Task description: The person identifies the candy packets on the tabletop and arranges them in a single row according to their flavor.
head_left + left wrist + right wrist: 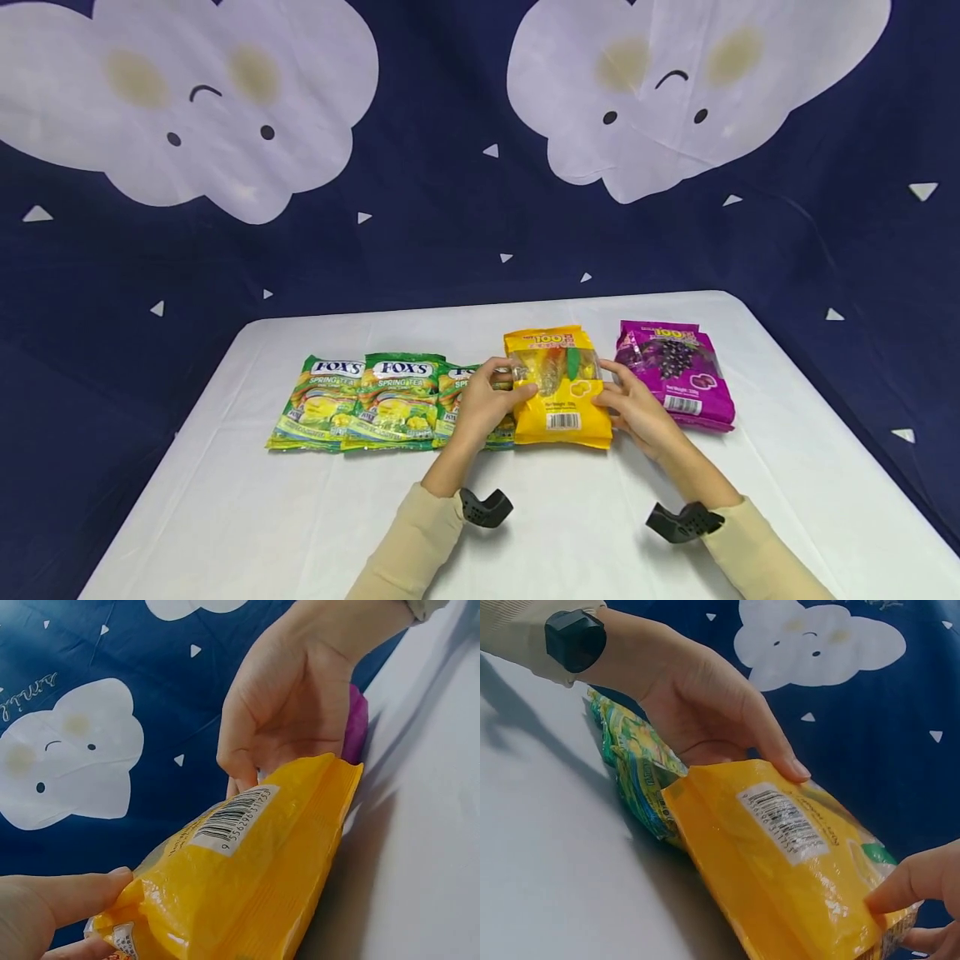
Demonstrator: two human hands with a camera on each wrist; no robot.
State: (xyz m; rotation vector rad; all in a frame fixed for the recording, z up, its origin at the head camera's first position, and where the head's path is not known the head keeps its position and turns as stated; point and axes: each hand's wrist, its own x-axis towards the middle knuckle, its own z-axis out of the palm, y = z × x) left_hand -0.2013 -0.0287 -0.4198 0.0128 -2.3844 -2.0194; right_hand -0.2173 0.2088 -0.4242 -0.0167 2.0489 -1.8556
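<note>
Between my two hands is a yellow candy bag (pixel 563 392) with a clear window and a barcode near its bottom. My left hand (pixel 486 402) grips its left side, thumb on the front. The right hand (pixel 637 408) pinches its right edge; in the left wrist view that edge is partly out of sight behind the bag. Just left of the yellow bag, a green Fox's candy bag (pixel 452 400) is partly covered by my left hand. A purple grape candy bag (pixel 678 375) lies to the right, beyond my right hand.
Two more green Fox's bags lie at the left, the middle one (pixel 397 400) overlapping the outer one (pixel 315 404). All rest on a white-covered table (pixel 225 517). A dark blue cloth (pixel 442 183) with clouds hangs behind its far edge.
</note>
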